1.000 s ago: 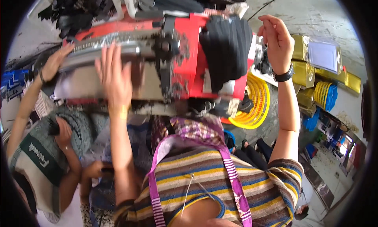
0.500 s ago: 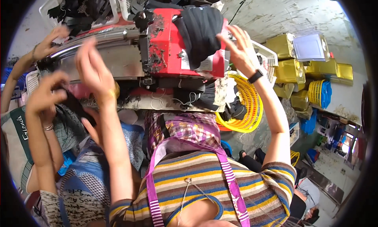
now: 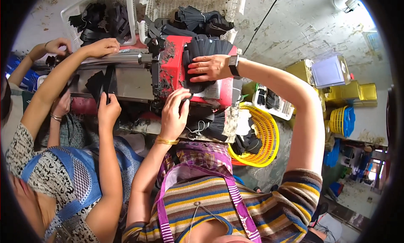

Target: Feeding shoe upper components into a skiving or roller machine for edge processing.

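A fan of flat black strips (image 3: 208, 46) lies over the top of a red machine housing (image 3: 171, 57). On these strips my right hand (image 3: 210, 68) rests palm down, its fingers stretched out toward the left. My left hand (image 3: 174, 114) is at the housing's near left corner, with the dark end of a strip (image 3: 185, 100) between thumb and fingers; how firmly it grips is hard to see. Left of the housing runs a shiny metal roller (image 3: 113, 60). A co-worker's hand (image 3: 108, 110) holds black strips (image 3: 96, 84) in front of it, while the other hand touches the roller.
Two white baskets (image 3: 141, 20) with black bundles stand behind the machine. A yellow basket (image 3: 273, 135) sits at its near right, a smaller white basket (image 3: 287, 110) beyond. Golden tins (image 3: 343, 94) line the right. Another person's hand (image 3: 58, 46) is at the far left.
My left hand has come right from above the roller to the housing's near corner. My right hand has come down onto the strips. The co-worker's hands have moved to the roller, one with strips.
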`<state>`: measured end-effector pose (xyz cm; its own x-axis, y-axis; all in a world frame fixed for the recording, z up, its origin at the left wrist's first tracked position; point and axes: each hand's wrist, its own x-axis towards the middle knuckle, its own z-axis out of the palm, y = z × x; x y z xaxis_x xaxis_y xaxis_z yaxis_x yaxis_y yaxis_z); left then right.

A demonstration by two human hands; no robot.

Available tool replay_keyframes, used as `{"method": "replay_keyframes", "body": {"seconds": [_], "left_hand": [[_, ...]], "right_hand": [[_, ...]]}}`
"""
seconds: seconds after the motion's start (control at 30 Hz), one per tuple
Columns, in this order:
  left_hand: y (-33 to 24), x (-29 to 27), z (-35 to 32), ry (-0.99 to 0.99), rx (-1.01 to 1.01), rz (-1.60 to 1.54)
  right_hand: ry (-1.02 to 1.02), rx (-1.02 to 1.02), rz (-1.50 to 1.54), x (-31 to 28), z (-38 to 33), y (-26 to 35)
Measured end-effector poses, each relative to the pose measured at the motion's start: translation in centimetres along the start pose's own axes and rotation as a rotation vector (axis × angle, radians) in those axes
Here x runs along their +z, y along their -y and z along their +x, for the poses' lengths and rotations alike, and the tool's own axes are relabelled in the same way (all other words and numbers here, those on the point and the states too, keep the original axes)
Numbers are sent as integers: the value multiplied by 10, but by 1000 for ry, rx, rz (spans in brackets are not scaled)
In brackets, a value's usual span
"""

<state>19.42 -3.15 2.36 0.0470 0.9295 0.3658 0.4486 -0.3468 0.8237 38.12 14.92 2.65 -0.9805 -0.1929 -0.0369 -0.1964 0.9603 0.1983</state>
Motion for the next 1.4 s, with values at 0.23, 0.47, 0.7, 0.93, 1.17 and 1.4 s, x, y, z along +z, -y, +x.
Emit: {"method": "replay_keyframes", "body": {"seconds": [0.23, 0.47, 0.7, 0.93, 1.17, 1.4], "left_hand": [[1, 1, -2, -45, -153, -157], [-12, -7, 54, -205, -114, -375], [-67, -38, 96, 70, 141, -141], [-44, -79, -28, 165, -204, 164], [82, -89, -169, 210, -743, -169], [127, -47, -159, 269, -565, -110]], "right_hand": [[-289, 59, -60, 8, 16, 0], [-870, 881, 509, -41, 21, 12], [-1510, 1015, 1578, -120, 42, 65], [-1526, 945, 2446, -73, 134, 171], [-858, 1131, 2881, 49, 195, 241], [-1120, 1254, 2364, 81, 189, 263]]}}
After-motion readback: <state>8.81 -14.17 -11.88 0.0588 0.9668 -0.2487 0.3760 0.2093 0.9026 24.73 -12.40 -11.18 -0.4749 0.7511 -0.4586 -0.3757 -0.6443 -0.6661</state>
